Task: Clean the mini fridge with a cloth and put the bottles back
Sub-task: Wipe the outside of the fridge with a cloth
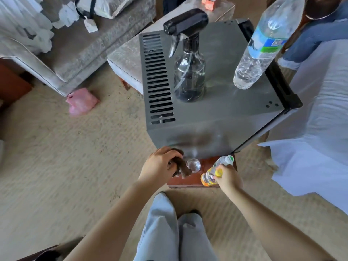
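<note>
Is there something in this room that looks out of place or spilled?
A crumpled pink bag lies on the carpet beside the sofa corner, away from the mini fridge; it looks like dropped litter. Nothing else stands out.

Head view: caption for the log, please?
Left hand grips brown cloth by the mini fridge; right hand holds a yellow-capped bottle.
</note>
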Action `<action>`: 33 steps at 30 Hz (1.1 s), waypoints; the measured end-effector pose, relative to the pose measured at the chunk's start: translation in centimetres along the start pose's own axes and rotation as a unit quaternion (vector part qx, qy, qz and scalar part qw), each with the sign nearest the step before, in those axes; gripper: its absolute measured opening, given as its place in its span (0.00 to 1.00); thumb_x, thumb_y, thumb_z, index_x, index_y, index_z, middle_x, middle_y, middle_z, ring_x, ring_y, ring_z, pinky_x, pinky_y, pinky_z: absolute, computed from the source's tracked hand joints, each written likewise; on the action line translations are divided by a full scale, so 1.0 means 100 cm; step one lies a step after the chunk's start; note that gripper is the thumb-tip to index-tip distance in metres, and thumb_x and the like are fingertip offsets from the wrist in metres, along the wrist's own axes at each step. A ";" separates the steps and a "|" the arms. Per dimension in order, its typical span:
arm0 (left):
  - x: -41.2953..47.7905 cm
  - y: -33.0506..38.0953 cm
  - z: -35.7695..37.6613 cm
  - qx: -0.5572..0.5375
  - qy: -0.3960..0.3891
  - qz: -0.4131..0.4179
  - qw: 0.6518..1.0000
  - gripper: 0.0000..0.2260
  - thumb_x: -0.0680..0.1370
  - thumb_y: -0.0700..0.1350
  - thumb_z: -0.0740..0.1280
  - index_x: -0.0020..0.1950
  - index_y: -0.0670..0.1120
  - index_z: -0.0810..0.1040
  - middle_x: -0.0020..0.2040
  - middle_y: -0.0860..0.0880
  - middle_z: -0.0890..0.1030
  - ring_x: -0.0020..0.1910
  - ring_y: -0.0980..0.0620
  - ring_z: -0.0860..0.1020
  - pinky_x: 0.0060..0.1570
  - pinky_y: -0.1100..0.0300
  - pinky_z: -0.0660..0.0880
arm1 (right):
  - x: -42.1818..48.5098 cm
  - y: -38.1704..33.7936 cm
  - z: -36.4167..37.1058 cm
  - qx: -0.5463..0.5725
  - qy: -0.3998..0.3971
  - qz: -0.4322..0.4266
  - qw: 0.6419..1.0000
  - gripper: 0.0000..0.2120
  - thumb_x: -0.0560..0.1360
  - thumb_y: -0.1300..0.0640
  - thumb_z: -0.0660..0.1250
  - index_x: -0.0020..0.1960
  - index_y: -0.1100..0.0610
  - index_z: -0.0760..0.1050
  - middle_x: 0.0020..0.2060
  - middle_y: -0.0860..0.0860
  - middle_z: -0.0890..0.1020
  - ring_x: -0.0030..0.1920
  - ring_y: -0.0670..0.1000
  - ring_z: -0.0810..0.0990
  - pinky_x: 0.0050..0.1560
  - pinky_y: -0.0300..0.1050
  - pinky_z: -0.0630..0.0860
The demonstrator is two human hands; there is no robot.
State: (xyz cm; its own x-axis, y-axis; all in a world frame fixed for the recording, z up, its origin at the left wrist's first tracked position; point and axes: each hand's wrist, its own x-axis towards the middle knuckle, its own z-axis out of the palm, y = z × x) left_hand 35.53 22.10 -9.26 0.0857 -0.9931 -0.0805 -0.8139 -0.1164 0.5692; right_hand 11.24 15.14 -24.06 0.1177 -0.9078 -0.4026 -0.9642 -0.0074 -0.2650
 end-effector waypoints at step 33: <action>0.050 0.091 -0.052 -0.049 0.021 0.105 0.993 0.14 0.72 0.39 0.66 0.53 0.54 0.81 0.52 0.55 0.79 0.51 0.55 0.76 0.49 0.63 0.73 | 0.008 -0.107 -0.339 0.277 0.457 -0.168 0.828 0.32 0.71 0.47 0.71 0.70 0.60 0.65 0.64 0.55 0.73 0.61 0.54 0.75 0.61 0.45 0.71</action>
State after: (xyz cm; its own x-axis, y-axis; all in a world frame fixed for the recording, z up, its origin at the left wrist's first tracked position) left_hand 31.54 15.94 -0.18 -0.0541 -0.9953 0.0803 -0.7562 0.0934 0.6476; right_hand 13.57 0.26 8.10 -0.1161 -0.8336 0.5400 -0.6273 -0.3600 -0.6906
